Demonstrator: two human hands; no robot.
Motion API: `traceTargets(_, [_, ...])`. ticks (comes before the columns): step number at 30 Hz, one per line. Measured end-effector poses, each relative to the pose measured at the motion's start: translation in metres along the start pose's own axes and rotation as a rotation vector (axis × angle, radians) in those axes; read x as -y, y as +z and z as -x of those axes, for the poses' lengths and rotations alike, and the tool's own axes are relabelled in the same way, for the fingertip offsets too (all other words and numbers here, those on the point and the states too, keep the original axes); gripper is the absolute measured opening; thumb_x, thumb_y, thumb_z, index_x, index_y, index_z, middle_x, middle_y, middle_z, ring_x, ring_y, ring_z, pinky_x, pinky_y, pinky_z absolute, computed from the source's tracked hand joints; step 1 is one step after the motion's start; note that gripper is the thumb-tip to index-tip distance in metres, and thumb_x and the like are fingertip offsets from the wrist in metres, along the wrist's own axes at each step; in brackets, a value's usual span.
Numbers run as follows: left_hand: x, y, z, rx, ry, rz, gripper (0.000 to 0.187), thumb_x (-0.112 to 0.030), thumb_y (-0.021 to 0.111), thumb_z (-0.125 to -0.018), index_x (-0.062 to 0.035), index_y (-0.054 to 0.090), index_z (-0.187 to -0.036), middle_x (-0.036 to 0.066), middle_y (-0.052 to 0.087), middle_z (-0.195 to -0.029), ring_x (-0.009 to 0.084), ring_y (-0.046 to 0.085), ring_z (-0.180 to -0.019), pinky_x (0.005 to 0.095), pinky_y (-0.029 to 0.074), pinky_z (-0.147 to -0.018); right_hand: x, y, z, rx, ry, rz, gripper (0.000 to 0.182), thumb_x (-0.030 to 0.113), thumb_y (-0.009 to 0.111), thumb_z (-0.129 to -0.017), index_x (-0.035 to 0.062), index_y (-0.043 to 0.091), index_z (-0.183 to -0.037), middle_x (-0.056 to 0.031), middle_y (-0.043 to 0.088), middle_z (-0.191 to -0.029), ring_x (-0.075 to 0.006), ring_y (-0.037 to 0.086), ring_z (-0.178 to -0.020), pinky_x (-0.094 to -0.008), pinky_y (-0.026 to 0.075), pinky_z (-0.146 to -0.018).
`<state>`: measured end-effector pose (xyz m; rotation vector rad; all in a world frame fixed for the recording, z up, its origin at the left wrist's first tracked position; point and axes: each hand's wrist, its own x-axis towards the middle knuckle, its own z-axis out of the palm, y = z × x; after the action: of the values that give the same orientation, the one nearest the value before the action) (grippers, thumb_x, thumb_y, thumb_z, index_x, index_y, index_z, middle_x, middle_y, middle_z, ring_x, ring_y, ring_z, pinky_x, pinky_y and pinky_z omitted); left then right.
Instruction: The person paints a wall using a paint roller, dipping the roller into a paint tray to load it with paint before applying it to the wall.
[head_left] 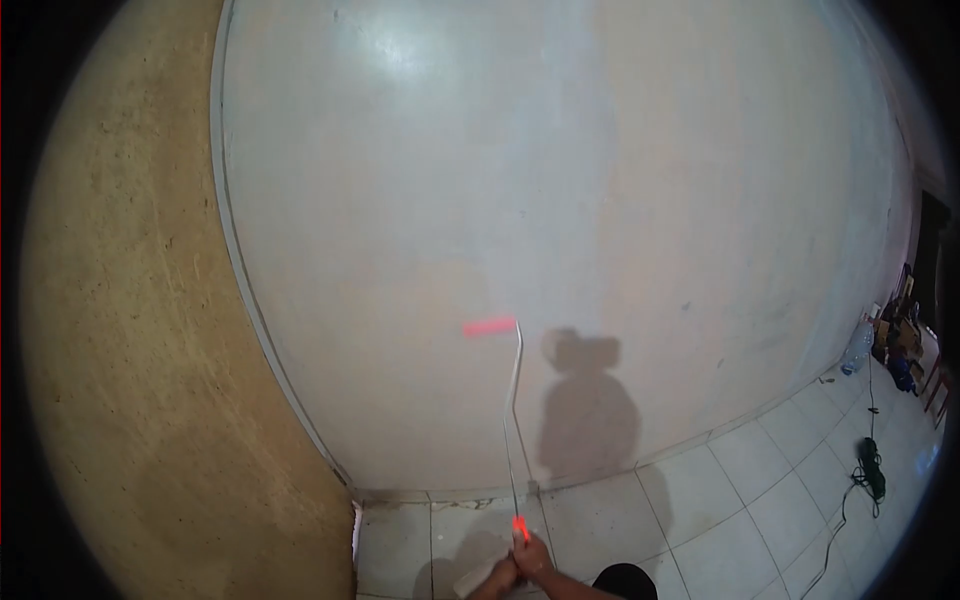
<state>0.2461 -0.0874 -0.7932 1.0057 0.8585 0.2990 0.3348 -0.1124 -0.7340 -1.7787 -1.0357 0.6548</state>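
Observation:
A paint roller [489,327] with a pink sleeve, slightly blurred, lies against the pale wall. Its long thin metal frame [511,410] runs down to an orange-red handle [520,528]. My right hand [533,556] is closed round that handle, just below its visible top. Lower and to the left, my left hand [504,574] is also closed, apparently round the lower end of the handle, which the hands hide. A light sleeve or cloth [474,581] shows at my left wrist.
A yellowish wall or panel [150,300] stands close on the left, beside the pale wall [400,200]. On the tiled floor [600,510] are a dark round object [625,582] and a coiled cable [869,468]. A clear bottle [858,348] and piled items [900,340] stand at right.

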Motion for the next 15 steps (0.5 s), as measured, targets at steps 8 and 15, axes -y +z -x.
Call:
traceTargets(8, [-0.254,-0.005,0.049,-0.131,0.339,0.090,0.055,-0.049,0.024,-0.096,-0.0035,0.055,-0.100,0.007,0.057,-0.066,0.0177,0.051,-0.049,0.0296,0.041,-0.045,0.198,-0.033,-0.116,-0.002,-0.291,-0.119,0.047,0.041,0.039,-0.094,-0.0017,0.055,-0.084,-0.0183,0.057,-0.069,-0.0320,0.053,-0.063,-0.0394,0.043,-0.062])
traceTargets(15, [-0.009,-0.011,0.031,-0.102,-0.089,0.034,0.058,-0.051,0.030,-0.093,-0.0066,0.044,-0.127,0.007,0.059,-0.097,0.0135,0.052,-0.070,0.0292,0.044,-0.057,-0.019,0.029,0.001,0.131,0.067,0.091,0.054,0.050,0.035,-0.090,0.0011,0.059,-0.096,-0.0248,0.060,-0.090,-0.0411,0.056,-0.090,-0.0463,0.043,-0.079])
